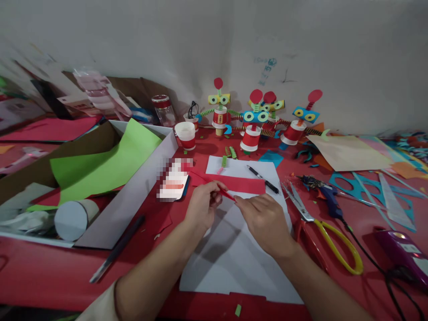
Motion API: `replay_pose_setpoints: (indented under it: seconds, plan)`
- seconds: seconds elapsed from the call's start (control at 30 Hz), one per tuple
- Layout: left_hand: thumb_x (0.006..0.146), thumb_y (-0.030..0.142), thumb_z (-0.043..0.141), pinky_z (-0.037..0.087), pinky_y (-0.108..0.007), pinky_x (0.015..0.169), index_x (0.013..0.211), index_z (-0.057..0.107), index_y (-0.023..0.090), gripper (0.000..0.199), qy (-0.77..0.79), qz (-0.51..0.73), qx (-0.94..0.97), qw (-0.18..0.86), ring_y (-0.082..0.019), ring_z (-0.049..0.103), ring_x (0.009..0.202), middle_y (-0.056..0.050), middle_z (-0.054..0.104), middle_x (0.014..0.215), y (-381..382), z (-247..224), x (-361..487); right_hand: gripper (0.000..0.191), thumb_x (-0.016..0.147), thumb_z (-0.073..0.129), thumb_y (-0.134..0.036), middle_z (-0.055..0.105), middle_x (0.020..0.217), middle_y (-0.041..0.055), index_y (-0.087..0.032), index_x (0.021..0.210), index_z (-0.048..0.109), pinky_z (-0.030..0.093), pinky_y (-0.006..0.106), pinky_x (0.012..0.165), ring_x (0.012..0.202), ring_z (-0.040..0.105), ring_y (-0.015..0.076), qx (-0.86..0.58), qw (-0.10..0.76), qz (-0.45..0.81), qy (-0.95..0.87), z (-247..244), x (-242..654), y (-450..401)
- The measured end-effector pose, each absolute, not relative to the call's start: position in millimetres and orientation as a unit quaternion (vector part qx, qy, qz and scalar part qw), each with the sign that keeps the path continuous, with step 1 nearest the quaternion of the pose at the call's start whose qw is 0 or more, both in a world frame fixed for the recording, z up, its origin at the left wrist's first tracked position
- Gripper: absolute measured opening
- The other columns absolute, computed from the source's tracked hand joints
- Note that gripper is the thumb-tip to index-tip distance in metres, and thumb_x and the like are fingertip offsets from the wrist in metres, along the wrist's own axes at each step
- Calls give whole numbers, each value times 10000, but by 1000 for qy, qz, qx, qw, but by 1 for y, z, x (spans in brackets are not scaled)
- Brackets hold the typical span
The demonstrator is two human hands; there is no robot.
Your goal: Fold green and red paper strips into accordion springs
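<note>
Between my two hands is a narrow red paper strip (227,193), held above white sheets (214,258). My left hand (204,203) pinches one end of it, fingers curled in. The other end is gripped by the thumb and fingers of my right hand (262,220). Just beyond the hands lies a wider red paper strip (245,183), and a black pen (263,179) rests across its right part. A small green folded paper spring (224,162) with a pink tip sits at the top of the white paper.
Paper-cup robots (251,137) stand along the wall, near stacked cups (185,135). Scissors with yellow and red handles (314,218) and a glue gun (329,196) with its cord lie at right. A white box (133,187) holding green paper (107,162) and a phone (174,185) are at left.
</note>
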State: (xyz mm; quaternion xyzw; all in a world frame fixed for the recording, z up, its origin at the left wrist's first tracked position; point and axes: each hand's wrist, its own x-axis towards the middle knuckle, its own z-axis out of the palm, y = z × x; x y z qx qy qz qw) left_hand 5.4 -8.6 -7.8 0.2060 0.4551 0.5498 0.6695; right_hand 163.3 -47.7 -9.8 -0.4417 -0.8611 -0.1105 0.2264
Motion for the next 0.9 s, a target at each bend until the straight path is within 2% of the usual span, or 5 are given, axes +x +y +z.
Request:
replay_pose_setpoints:
  seconds: [0.27, 0.5, 0.63, 0.77, 0.9]
  plan:
    - [489, 43, 462, 232, -177, 343, 460, 525, 138, 118, 449, 633, 125, 618, -12, 279, 318, -8, 567, 519, 11, 8, -28, 233, 935, 474, -127, 686, 650, 25, -166, 979, 699, 372, 338, 680, 644, 611, 167, -428, 237, -98, -867, -7, 160, -50]
    - [569, 3, 436, 257, -165, 348, 547, 514, 152, 170, 419, 697, 28, 581, -36, 325, 353, 11, 504, 505, 19, 20, -64, 221, 916, 494, -130, 733, 713, 35, -181, 921, 709, 406, 316, 679, 649, 648, 164, -431, 285, -59, -854, -6, 161, -50]
    - [626, 3, 417, 267, -155, 373, 636, 560, 155, 209, 429, 750, 6, 504, -46, 375, 416, 8, 508, 571, 22, 19, -68, 181, 905, 528, -197, 758, 805, 31, -215, 921, 707, 459, 305, 693, 711, 679, 180, -500, 353, 54, -789, -5, 163, -49]
    - [576, -34, 482, 366, -167, 510, 741, 580, 170, 279, 486, 702, 84, 514, -49, 425, 530, 13, 542, 748, 12, 11, -48, 152, 896, 547, -255, 754, 803, 3, -232, 906, 697, 483, 278, 669, 724, 688, 177, -558, 385, 184, -711, -3, 163, -48]
    - [630, 20, 598, 415, -294, 830, 889, 616, 273, 363, 526, 694, 416, 262, -184, 516, 984, -12, 573, 1072, -6, 14, -40, 174, 898, 532, -271, 747, 798, 14, -225, 920, 698, 469, 275, 636, 719, 680, 189, -577, 364, 188, -707, -1, 166, -44]
